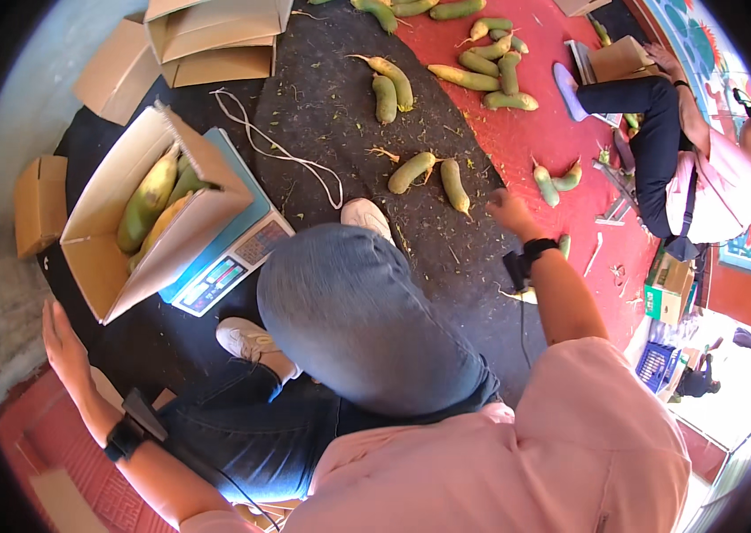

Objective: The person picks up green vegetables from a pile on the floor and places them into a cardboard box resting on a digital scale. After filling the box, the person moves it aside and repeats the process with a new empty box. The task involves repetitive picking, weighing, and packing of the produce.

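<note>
My left hand (66,348) is stretched flat with its fingers straight, beside the lower corner of an open cardboard box (95,258). It holds nothing. The box sits tilted on a blue electronic scale (262,209) and has several green radishes (146,201) inside. Over the floor to the right, my right hand (510,211) is closed, its fingers curled; what they hold, if anything, is hidden. Nearest to it on the dark mat lie a green radish (455,186) and another green radish (412,173).
More radishes (501,67) lie scattered on the dark mat and red floor ahead. Cardboard boxes (215,35) stand at the far left, near a white cord (278,144). At the right, a seated person (704,178) handles a carton. A blue crate (657,366) stands behind.
</note>
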A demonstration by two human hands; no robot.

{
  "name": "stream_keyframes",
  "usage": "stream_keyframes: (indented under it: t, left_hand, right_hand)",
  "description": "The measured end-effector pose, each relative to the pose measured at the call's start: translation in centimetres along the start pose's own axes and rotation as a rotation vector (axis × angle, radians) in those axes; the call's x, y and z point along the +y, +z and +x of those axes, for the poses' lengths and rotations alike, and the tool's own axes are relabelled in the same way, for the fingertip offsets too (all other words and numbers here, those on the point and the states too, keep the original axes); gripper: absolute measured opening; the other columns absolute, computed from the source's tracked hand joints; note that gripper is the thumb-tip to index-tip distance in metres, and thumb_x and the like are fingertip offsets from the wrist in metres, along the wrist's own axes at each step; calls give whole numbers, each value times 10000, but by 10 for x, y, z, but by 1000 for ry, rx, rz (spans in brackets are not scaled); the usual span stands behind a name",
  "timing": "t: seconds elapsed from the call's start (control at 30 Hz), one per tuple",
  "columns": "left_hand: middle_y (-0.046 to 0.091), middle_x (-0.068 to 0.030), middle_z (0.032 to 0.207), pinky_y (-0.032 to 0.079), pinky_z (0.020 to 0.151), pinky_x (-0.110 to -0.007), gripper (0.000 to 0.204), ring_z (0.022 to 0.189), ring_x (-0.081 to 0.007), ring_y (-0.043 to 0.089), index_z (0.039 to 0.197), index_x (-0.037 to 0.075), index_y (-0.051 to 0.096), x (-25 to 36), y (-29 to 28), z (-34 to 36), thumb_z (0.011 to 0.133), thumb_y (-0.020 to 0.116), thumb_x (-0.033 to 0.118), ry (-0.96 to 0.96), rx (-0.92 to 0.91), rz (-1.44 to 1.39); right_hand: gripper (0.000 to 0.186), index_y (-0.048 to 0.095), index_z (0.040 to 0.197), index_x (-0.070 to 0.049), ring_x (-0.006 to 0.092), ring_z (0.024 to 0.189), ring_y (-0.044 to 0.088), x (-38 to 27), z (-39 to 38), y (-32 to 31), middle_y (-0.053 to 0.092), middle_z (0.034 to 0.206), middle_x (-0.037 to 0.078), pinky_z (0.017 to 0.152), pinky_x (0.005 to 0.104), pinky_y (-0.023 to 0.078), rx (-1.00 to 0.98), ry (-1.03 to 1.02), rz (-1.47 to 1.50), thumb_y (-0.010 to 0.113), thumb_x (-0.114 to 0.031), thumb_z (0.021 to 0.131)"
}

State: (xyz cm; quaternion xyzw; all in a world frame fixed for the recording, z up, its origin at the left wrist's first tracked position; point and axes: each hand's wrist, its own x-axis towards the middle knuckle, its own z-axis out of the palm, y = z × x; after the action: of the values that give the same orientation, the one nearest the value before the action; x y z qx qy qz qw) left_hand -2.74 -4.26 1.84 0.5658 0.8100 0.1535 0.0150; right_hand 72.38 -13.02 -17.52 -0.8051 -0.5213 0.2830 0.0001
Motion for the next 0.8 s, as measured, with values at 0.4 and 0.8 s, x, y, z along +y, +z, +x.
stream_keyframes:
  t: [0.4,0.8]
  left_hand:
    - [515,-100,1267,350,969,-344,396,1159,-207,472,1280,115,504,-3,-2,13,924,473,286,-260,38,-385]
    - [588,-172,1154,378,940,-305,395,1068,-211,547,1203,32,550,52,-14,8,883,544,264,-224,243,-416]
  right_hand:
    - [636,358,1339,-183,265,1296,307,-99,96,97,377,1372,35,1017,426,310,108,-543,-644,570,-87,747]
    - [457,353,1208,-23,367,945,578,-254,94,-22,577,1024,221,849,417,439,191,-567,304,587,-191,854]
